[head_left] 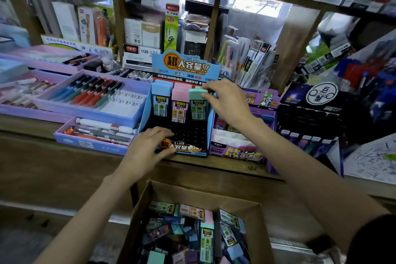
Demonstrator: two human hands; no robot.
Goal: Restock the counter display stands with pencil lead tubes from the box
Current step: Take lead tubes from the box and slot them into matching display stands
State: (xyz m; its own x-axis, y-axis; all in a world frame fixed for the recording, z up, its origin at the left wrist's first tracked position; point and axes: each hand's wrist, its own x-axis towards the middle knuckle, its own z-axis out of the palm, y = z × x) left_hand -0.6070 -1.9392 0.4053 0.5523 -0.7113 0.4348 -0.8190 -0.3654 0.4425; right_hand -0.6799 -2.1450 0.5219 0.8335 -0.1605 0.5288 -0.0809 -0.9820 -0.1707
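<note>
Centre of frame, on the counter point(64, 156): blue stand point(184, 66), with blue-, pink- and green-capped rows at its back. Right hand point(227, 100): fingers pinch the green cap of a tube point(198, 103) upright in the right-hand row. Left hand point(147, 148): fingers over the stand's front edge, thumb on its front panel, holding it. Bottom of frame: open box point(141, 210) with loose tubes point(192, 231) heaped inside. Left: purple pen trays point(90, 96). Right: purple stand point(263, 96).
</note>
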